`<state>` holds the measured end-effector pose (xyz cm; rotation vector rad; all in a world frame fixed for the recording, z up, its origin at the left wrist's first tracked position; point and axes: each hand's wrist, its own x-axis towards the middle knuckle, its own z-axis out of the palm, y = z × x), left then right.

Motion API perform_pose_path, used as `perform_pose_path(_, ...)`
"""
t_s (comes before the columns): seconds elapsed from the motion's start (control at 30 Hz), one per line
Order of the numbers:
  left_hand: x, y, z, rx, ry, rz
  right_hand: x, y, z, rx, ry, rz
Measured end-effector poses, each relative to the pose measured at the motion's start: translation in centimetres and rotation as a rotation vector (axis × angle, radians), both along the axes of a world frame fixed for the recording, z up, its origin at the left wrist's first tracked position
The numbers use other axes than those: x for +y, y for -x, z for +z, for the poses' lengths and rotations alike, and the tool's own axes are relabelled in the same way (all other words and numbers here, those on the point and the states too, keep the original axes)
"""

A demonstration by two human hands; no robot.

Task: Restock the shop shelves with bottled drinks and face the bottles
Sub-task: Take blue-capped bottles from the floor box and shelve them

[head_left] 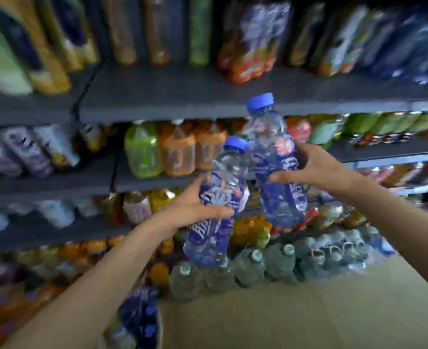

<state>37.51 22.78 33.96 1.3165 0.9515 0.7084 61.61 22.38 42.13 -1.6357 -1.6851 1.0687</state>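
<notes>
Head view: left hand (195, 210) fingers wrap left water bottle (218, 202); right hand (311, 167) fingers wrap right water bottle (275, 162).

I hold two water bottles (218, 202), one per hand, and see one green bottle (142, 149) with two orange bottles (180, 152).

Above my grip the top-shelf bottles (157, 28) smear into blur; my left palm hides part of that bottle's label (209, 202), its wording unreadable
</notes>
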Motion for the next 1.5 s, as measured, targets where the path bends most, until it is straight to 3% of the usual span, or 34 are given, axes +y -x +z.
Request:
perform_pose_path(0.17, 2.9, -16.7, 5.5, 0.065, -0.274, -0.009, -2.5, -16.5, 4.4, 0.038, -0.164, -0.29)
perform_pose_path(0.37, 5.2, -31.7, 9.0, 0.055, -0.45, 0.013, -2.0, -31.6, 6.2, -0.018, -0.233, -0.455)
perform_pose_path(0.53, 7.2, -39.7, 11.1, 0.079, -0.568, 0.005, 0.3, -40.8, 5.8, -0.088, -0.308, -0.549)
perform_pose_path(0.8, 14.3, -51.4, 13.6, 0.037, -0.712, 0.002, 8.0, -52.1, 6.3, -0.002, -0.389, -0.74)
perform_pose_path(1.03, 19.6, -60.3, 14.6, 0.121, -0.783, -0.002, 13.1, -61.5, 7.7, -0.056, -0.506, -0.908)
perform_pose_path(1.2, 22.0, -64.7, 14.0, 0.189, -0.845, 0.129, 18.3, -67.3, 6.5, -0.018, -0.541, -0.85)
perform_pose_path(1.5, 24.5, -74.1, 13.4, 0.321, -0.744, 0.438, 31.5, -75.8, 5.6, -0.06, -0.412, -0.566)
